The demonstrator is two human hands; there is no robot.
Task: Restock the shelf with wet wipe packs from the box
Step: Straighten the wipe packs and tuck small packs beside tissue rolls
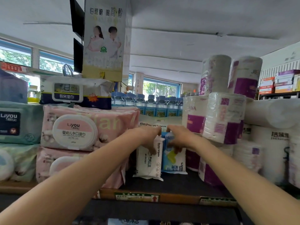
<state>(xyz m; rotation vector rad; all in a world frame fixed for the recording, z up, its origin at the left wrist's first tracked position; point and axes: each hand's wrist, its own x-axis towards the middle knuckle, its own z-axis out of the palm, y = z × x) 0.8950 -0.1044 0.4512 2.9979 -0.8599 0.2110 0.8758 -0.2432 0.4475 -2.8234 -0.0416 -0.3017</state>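
Note:
A small white wet wipe pack (150, 161) stands upright on the dark shelf board (170, 184), and my left hand (146, 135) grips its top, thumb on the front. Right beside it stands a blue and white wet wipe pack (174, 161), whose top my right hand (180, 135) grips. The two packs touch side by side. Behind them lies a white pack marked Baby wipes (154, 123). The box is not in view.
Large pink wipe packs (81, 132) are stacked at the left, with green packs (19, 122) beyond them. Purple and white paper rolls (224, 114) stand stacked at the right. Water bottles (154, 104) line the back. The shelf's front edge carries price labels (136, 196).

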